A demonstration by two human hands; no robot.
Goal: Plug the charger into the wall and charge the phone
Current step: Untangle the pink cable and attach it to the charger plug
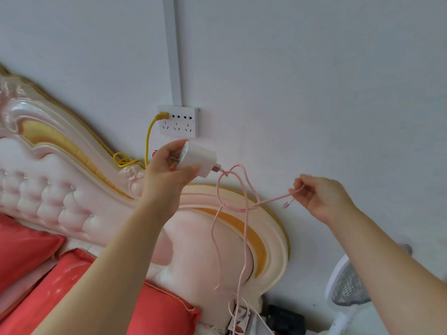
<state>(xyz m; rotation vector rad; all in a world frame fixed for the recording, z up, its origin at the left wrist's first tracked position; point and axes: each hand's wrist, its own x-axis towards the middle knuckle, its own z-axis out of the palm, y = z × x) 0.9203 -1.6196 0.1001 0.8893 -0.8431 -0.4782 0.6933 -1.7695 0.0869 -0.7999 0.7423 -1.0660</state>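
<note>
In the head view, the white charger (197, 161) is held in the left hand (167, 172), just below the wall socket (179, 122). It looks small, hard and light, best gripped by its sides. The soft pink cable (244, 209) is pinched in the right hand (321, 197). No phone is seen. A bed headboard (72, 165) is set against the pale wall.

Wall socket (179, 121) at frame centre: leftmost slot taken by yellow plug (161, 115), slots to its right look free, tho small in view. Bare wall above and right gives open approach. Headboard (79, 151) crowds lower left; pink cable (243, 204) loops across lower centre.
</note>
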